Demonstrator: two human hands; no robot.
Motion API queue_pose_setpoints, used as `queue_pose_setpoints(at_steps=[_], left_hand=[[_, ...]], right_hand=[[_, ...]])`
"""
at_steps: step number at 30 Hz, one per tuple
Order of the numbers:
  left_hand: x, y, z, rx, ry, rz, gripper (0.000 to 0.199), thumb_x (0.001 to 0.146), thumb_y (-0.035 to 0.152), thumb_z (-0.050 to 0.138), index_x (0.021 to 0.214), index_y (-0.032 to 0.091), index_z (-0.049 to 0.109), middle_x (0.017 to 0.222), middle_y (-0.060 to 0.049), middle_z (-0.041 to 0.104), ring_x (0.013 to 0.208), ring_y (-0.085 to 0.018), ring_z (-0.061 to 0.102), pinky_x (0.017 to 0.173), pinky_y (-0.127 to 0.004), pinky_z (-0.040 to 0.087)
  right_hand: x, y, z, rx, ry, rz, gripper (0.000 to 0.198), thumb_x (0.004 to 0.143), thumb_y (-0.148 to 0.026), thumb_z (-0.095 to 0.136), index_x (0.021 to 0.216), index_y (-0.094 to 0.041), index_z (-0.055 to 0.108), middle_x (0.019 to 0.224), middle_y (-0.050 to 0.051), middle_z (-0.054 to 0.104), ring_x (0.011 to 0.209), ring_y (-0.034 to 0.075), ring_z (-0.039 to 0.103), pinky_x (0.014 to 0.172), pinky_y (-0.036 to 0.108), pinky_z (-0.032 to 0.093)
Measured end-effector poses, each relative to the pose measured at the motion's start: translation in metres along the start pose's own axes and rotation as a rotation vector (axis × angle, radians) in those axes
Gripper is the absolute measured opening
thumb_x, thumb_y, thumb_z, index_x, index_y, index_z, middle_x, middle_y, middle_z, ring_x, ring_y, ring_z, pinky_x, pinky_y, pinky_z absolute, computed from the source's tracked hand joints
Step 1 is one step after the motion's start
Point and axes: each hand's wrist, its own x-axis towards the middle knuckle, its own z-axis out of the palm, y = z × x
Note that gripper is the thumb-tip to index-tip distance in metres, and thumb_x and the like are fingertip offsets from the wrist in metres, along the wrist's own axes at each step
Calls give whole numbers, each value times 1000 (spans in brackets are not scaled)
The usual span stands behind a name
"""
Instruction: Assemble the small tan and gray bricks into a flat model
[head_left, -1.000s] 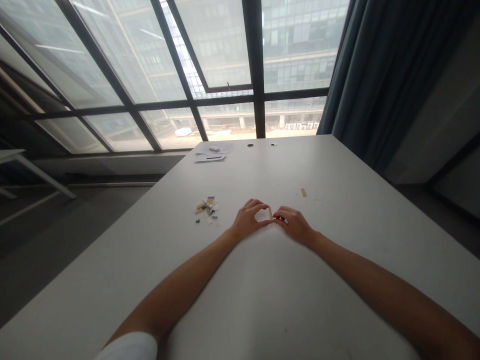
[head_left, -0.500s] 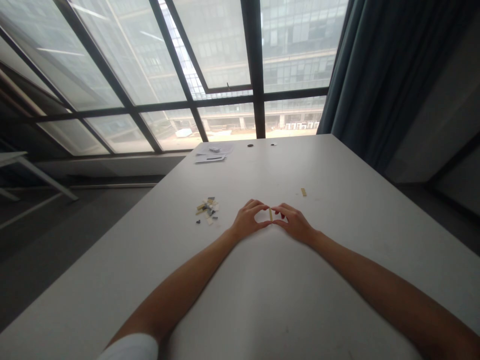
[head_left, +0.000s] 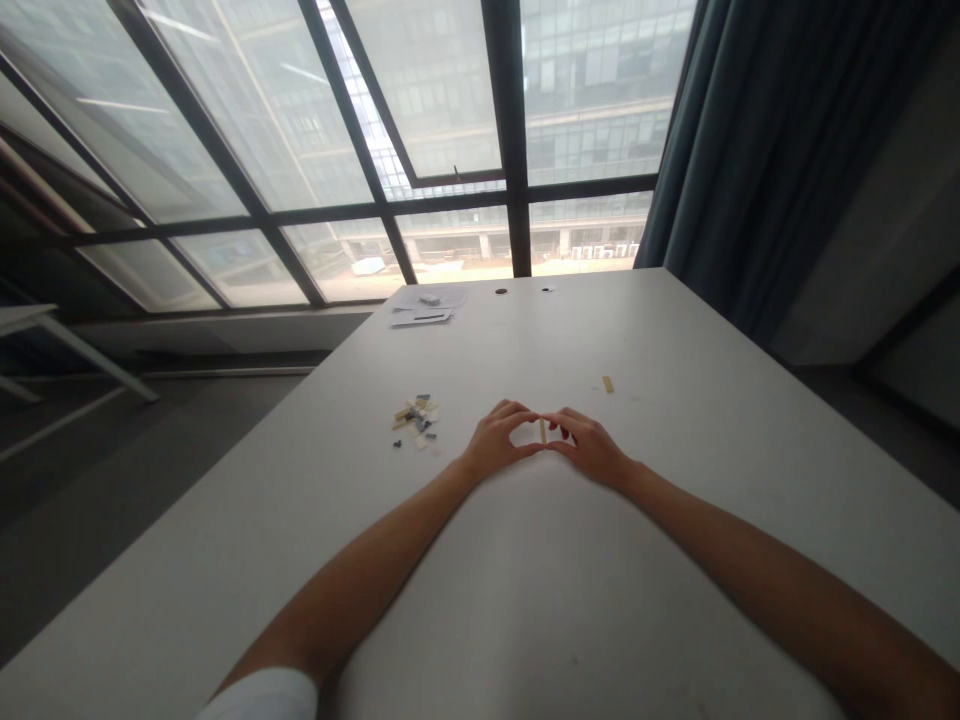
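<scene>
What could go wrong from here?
The thin tan piece could slip or twist: the grip of the left hand and right hand appears to be only at its ends.

The loose pile of small pieces lies beside the left hand, so a sideways sweep might scatter it.

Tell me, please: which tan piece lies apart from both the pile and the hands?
The flat tan piece beyond the right hand. Another tan piece is held between that hand and the left hand; the others lie in the pile.
</scene>
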Motion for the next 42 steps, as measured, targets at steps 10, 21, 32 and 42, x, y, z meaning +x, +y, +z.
queue_pose_setpoints(at_steps=[10,21,32,42], left_hand=[[-1,0,0,2,4,0,38,83,43,75,115,24,69,101,-8,68,98,-22,61,87,-37,54],[0,0,-1,2,-3,16,38,83,44,75,114,22,68,100,-8,68,97,-22,60,87,-36,53],[-2,-4,2,-6,9,23,40,82,44,75,116,23,68,100,-8,68,96,-21,61,86,-36,53],[-1,-3,0,-23,6,22,41,83,46,75,115,22,69,99,-8,69,96,-22,61,86,-37,53]], right_hand=[[0,1,1,8,-3,-2,38,92,-26,67,129,-27,62,97,3,65,76,16,57,74,29,49],[-1,4,2,26,-12,-10,40,93,-28,67,132,-27,60,98,4,64,75,15,56,74,29,49],[0,5,2,31,-15,-8,42,92,-27,67,133,-27,60,98,3,64,75,15,56,73,28,49],[-1,4,3,23,-20,-9,43,91,-25,67,133,-28,59,98,3,64,74,15,56,72,28,50]])
